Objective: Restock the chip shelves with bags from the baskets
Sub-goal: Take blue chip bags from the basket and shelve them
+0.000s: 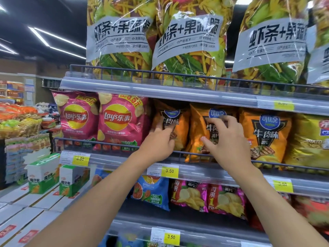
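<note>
Left hand (156,145) grips the leaning orange bag (178,129) on the middle shelf (124,158); right hand (226,138) pinches the neighbouring orange bag (197,122), fingers arched; advice: seat both upright, labels forward, without crushing chips.

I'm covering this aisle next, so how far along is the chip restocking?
Looks done: pink Lay's bags and the right orange bag stand facing out on the middle shelf. In hand: the left hand grips the left orange bag, the right hand the middle orange bag. Left: settling those two; no basket is in view, so remaining stock is unknown.
</note>
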